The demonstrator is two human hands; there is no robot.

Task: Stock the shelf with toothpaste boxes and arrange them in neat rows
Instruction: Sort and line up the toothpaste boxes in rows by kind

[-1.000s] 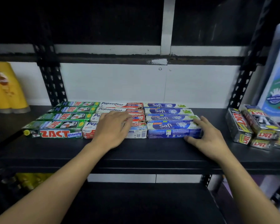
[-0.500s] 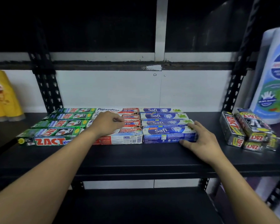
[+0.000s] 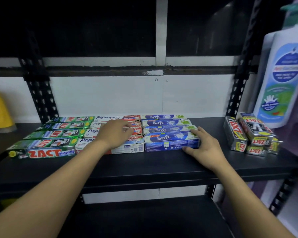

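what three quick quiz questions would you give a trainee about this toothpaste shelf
1. True or false: the left hand rests on the green Zact boxes.
2. The right hand touches the front Safi box at: A its left end, B its right end, C its middle.
3. Fill in: the black Zact boxes sit piled at the shelf's ____ end.
Key: 1 false, it rests on the Pepsodent boxes; 2 B; 3 right.
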